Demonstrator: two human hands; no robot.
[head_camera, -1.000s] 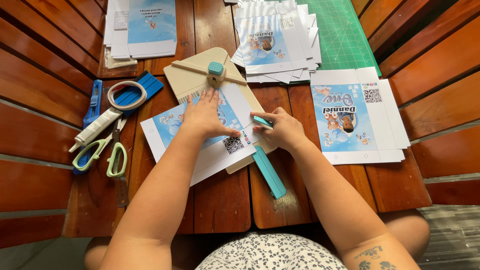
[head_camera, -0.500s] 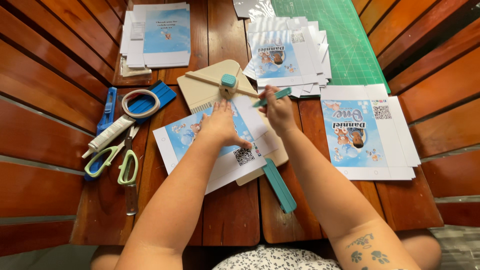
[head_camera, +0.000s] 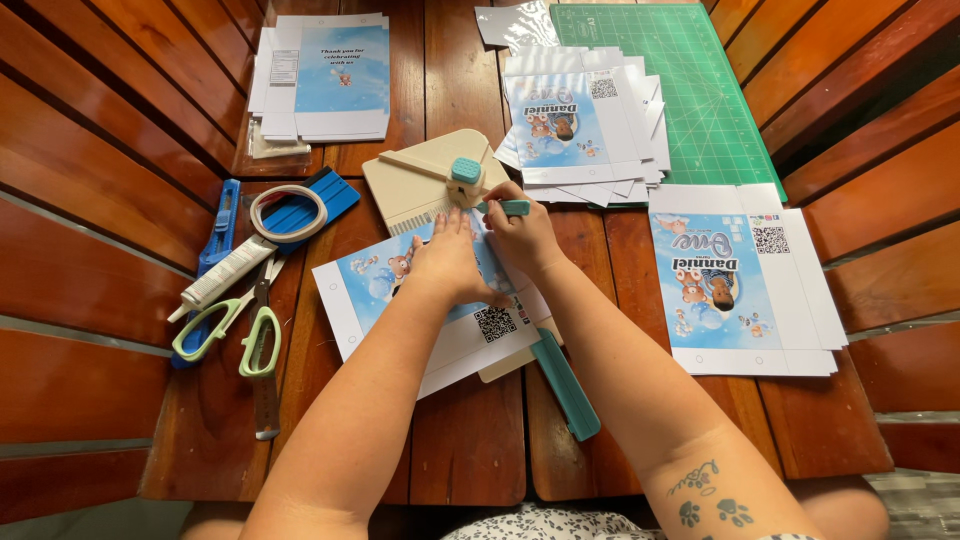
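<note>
My left hand (head_camera: 450, 262) lies flat with fingers spread on a printed blue-and-white sheet (head_camera: 365, 290), pressing it onto a beige scoring board (head_camera: 415, 180). My right hand (head_camera: 522, 232) grips a small teal tool (head_camera: 513, 208) near the top of the sheet, just below the board's teal slider (head_camera: 466, 171). The board's teal ruler arm (head_camera: 565, 385) sticks out toward me under my right forearm.
Green-handled scissors (head_camera: 245, 335), a glue tube (head_camera: 225, 272), a tape roll (head_camera: 288, 213) and a blue cutter (head_camera: 222, 225) lie at left. Printed sheet stacks sit at far left (head_camera: 325, 75), centre back (head_camera: 580, 120) and right (head_camera: 745, 280). A green cutting mat (head_camera: 680, 80) lies behind.
My right hand has slid the teal tool up the sheet, away from me, toward the slider. My left hand has stayed pressing the sheet, shifting slightly upward.
</note>
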